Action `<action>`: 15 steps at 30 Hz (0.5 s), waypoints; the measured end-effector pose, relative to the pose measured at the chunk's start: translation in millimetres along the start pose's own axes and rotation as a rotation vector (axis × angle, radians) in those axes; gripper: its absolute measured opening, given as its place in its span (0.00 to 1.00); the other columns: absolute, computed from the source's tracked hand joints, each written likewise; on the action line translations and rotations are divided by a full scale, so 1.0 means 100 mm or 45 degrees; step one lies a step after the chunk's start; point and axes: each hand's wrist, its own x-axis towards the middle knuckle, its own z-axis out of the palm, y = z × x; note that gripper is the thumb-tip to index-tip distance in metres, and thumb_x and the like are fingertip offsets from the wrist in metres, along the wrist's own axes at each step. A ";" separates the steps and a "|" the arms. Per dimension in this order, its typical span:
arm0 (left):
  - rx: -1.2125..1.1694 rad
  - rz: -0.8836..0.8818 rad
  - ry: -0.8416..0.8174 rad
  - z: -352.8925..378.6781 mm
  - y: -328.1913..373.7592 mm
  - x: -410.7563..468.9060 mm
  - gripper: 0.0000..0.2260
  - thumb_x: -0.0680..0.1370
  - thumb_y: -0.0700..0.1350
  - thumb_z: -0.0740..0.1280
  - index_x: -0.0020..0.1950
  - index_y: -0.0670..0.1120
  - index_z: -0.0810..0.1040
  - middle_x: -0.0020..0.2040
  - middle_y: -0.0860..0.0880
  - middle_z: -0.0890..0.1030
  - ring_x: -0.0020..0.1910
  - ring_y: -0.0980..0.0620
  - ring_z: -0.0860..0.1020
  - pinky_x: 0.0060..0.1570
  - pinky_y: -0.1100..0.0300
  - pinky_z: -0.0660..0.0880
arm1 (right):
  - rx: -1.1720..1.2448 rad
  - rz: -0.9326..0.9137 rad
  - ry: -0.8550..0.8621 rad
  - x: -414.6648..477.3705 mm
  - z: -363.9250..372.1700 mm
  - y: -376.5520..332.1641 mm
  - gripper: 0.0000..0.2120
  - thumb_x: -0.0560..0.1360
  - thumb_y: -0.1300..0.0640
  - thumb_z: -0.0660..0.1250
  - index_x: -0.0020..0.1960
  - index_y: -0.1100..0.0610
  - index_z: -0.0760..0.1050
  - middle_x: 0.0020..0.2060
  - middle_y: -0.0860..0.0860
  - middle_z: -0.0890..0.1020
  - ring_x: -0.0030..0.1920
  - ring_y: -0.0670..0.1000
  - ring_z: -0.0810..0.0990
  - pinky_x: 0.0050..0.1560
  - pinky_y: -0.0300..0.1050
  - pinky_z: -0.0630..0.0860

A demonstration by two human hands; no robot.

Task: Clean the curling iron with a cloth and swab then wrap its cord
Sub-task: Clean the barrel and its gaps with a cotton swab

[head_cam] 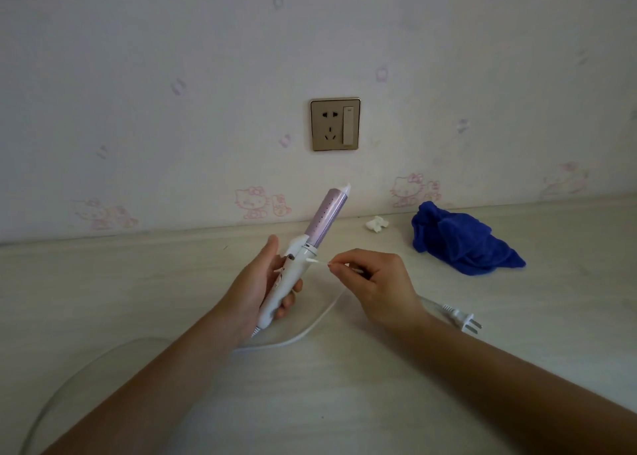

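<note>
At the near edge of the pale wood-grain tabletop [138, 282], two bare forearms are reaching forward from the bottom corners, and a faint curved line is sweeping round at the near left; whether it is part of the cord is not clear. Just beyond, a thin white power cord [310, 330] is lying on the surface, curving from under the left wrist towards the right hand and ending at a white two-pin plug [463, 320], which is resting flat on the table to the right, unplugged.

The left hand [262, 282] is gripping the white handle of a white curling iron with a lilac metal barrel [305, 251], thumb lying straight along the far side and fingers curling round underneath. The iron is being held above the table, tilting up and to the right, its white tip pointing towards the wall. The right hand [375, 282], knuckles up, is pinching a thin white cotton swab [319, 262] between thumb and fingertips. The swab's far end is touching the iron just below the joint between handle and barrel.

Further back, a small crumpled white wad [376, 223] is lying near the wall, and a bunched royal-blue cloth [462, 240] is sitting in a heap to its right, well apart from both hands. Above them, a gold-framed wall socket with a rocker switch [335, 124] is sitting in cream wallpaper printed with faint pink cartoon cats.
</note>
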 end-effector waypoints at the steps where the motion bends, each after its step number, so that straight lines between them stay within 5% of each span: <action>1: -0.069 -0.029 -0.065 0.01 -0.02 0.00 0.25 0.81 0.66 0.59 0.51 0.45 0.80 0.35 0.43 0.77 0.23 0.50 0.71 0.21 0.63 0.65 | -0.022 -0.013 0.013 0.01 -0.03 0.01 0.04 0.79 0.61 0.73 0.48 0.56 0.86 0.38 0.40 0.84 0.38 0.45 0.81 0.42 0.38 0.76; 5: -0.186 -0.016 -0.251 0.04 -0.08 0.06 0.24 0.79 0.63 0.64 0.57 0.42 0.79 0.38 0.42 0.78 0.27 0.49 0.74 0.23 0.59 0.70 | -0.007 -0.006 0.059 -0.01 -0.14 0.06 0.04 0.78 0.61 0.73 0.47 0.54 0.85 0.35 0.48 0.84 0.35 0.50 0.81 0.39 0.47 0.79; 9: -0.315 -0.013 -0.388 0.09 -0.15 0.11 0.23 0.80 0.61 0.62 0.56 0.41 0.80 0.40 0.42 0.77 0.28 0.50 0.73 0.27 0.58 0.72 | -0.073 -0.065 0.032 -0.03 -0.20 0.04 0.03 0.79 0.59 0.73 0.48 0.52 0.85 0.30 0.49 0.80 0.30 0.50 0.75 0.32 0.35 0.71; 15: -0.403 -0.055 -0.626 0.11 -0.19 0.18 0.25 0.81 0.59 0.60 0.63 0.40 0.80 0.38 0.44 0.75 0.23 0.55 0.68 0.22 0.63 0.67 | -0.113 -0.028 -0.092 -0.04 -0.20 0.08 0.04 0.78 0.59 0.73 0.46 0.51 0.85 0.31 0.42 0.81 0.29 0.45 0.76 0.32 0.31 0.70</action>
